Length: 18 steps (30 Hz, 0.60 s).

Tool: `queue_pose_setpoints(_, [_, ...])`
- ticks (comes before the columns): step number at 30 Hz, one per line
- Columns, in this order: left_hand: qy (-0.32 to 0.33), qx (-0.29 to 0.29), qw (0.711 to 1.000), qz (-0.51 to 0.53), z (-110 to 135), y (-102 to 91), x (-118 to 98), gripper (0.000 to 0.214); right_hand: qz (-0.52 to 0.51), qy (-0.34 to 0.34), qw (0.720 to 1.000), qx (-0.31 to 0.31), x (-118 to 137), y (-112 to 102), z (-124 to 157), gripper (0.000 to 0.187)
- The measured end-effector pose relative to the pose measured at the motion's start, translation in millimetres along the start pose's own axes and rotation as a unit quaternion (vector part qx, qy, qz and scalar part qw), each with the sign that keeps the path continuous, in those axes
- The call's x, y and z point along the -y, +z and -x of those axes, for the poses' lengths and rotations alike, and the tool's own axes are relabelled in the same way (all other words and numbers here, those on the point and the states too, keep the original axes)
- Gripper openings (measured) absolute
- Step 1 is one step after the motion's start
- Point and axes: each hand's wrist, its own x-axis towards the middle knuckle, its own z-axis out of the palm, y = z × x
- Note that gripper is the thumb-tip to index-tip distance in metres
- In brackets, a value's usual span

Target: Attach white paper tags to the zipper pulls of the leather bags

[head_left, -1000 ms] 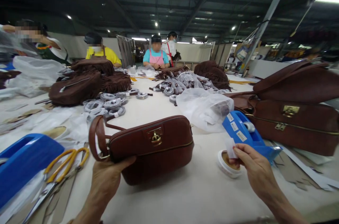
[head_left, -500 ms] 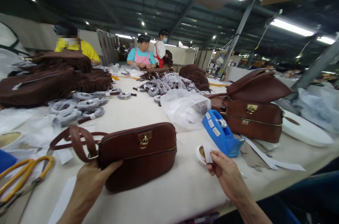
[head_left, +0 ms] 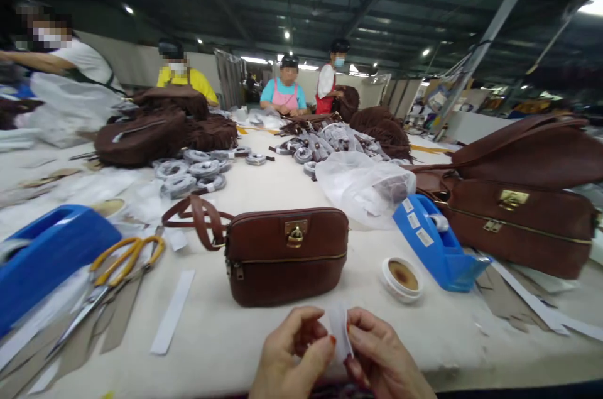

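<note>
Your left hand [head_left: 293,354] has left the brown bag [head_left: 288,274]. It curls, fingers apart, beside the white strip [head_left: 339,328] your right hand [head_left: 384,352] pinches.

Both bare hands are drawn together low and central, close in front of the body, with the forearms out of sight below. The left hand [head_left: 294,352] is loosely cupped and turned toward its partner: its forefinger [head_left: 299,319] arches over from above, its thumb [head_left: 316,359] reaches inward from below, and a gap shows between the two tips, while the other fingers curl in shadow behind. The right hand [head_left: 380,352] faces it, thumb and finger closed in a pinch, a lower fingertip [head_left: 354,366] showing dark red. The nails look reddish-orange. Between the hands, a narrow space remains.
</note>
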Motion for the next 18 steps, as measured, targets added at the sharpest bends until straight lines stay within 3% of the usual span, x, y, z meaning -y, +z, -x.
queue_pose_setpoints(2, [0.004,0.012,1.000,0.003,-7,6.2,-1,0.022,0.020,0.004,0.999,0.028,-13,9,-5,0.035])
queue_pose_setpoints(6, [-0.006,-0.068,0.997,-0.044,-10,-8.3,-4,0.022,0.082,-0.014,0.996,0.042,-13,16,-6,0.039])
queue_pose_setpoints(10, [-0.037,-0.048,0.997,-0.054,-11,-14.5,-9,0.021,0.250,-0.096,0.963,0.030,4,23,-6,0.030])
queue_pose_setpoints(13, [-0.044,-0.024,0.998,-0.047,-16,-17.3,-15,0.020,0.318,-0.109,0.942,0.013,11,26,-11,0.033])
queue_pose_setpoints(15, [-0.023,-0.026,0.998,-0.055,-21,-21.6,-20,0.020,0.308,-0.108,0.945,-0.004,11,27,-16,0.033])
queue_pose_setpoints(18, [0.050,-0.101,0.990,-0.079,-33,-27.8,-32,0.019,0.274,-0.112,0.955,-0.035,10,27,-24,0.029])
